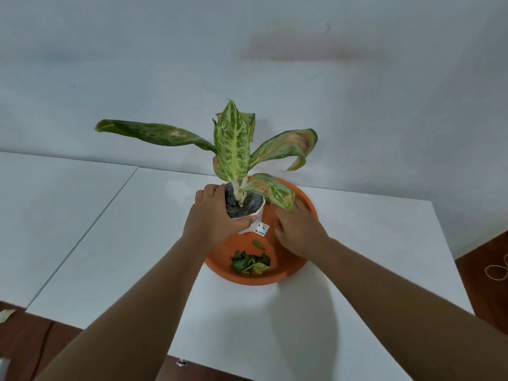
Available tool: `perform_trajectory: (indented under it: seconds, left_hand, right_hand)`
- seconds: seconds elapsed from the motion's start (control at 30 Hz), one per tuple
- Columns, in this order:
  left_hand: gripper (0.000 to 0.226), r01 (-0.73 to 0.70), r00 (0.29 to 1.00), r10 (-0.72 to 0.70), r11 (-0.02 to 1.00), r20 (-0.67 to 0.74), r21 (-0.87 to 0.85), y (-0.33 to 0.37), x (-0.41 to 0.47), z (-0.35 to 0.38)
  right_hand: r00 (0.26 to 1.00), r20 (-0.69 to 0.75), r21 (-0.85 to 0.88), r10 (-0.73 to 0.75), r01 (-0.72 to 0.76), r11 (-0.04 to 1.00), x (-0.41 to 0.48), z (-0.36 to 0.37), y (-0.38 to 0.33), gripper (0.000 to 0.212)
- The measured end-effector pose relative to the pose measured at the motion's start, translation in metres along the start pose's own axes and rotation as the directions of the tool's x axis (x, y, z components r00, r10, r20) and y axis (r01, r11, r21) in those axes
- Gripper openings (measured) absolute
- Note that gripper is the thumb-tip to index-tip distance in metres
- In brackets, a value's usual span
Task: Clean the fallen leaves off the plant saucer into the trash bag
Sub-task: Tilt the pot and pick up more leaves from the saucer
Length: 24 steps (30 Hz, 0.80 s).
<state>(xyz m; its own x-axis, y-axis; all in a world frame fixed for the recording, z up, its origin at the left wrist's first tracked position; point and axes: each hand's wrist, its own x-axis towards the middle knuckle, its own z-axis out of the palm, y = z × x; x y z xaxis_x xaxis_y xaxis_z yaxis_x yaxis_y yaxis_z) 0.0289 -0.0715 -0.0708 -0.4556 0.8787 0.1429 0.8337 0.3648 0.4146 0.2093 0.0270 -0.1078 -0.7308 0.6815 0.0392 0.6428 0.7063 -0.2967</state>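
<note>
An orange plant saucer [286, 273] sits on a white table. A white pot [254, 225] with a speckled green plant [233, 141] stands in its far part. My left hand [217, 213] is wrapped around the pot's left side and rim. My right hand [298, 229] lies flat inside the saucer to the right of the pot, fingers spread, holding nothing. A small heap of fallen leaves [251, 264] rests in the near part of the saucer, and one single leaf [258, 244] lies just behind it. No trash bag is in view.
The white table [357, 257] ends at a pale wall behind. A second white table [55, 215] adjoins on the left. Brown floor shows at the near left and far right, with a loop of string [494, 269] on the right.
</note>
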Motion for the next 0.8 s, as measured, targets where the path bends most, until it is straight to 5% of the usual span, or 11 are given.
perform_trajectory:
  seconds: [0.13,0.3,0.6,0.7,0.8]
  left_hand:
    - [0.086,-0.013,0.999,0.013,1.000,-0.034,-0.005,-0.002,-0.002,0.003]
    - [0.083,-0.027,0.999,0.028,0.999,-0.023,0.019,-0.002,0.000,0.000]
    - [0.084,0.015,1.000,-0.016,0.997,-0.018,-0.070,0.003,0.000,0.001]
    - [0.084,0.018,1.000,-0.019,0.998,-0.019,-0.067,0.003,0.000,0.002]
    - [0.083,0.018,1.000,-0.019,0.998,-0.018,-0.062,0.001,0.000,0.002]
  right_hand:
    - [0.986,0.109,-0.030,-0.123,0.127,0.991,0.034,0.014,0.005,0.066]
    - [0.980,0.158,-0.082,-0.122,0.136,0.987,0.032,0.009,0.006,0.046]
    - [0.968,0.205,-0.013,-0.142,0.148,0.989,-0.050,0.012,-0.020,0.048]
    - [0.983,0.116,0.047,-0.139,0.134,0.990,-0.044,0.009,-0.017,0.044]
    - [0.999,0.012,-0.037,0.034,-0.034,0.999,-0.028,0.008,-0.008,0.052]
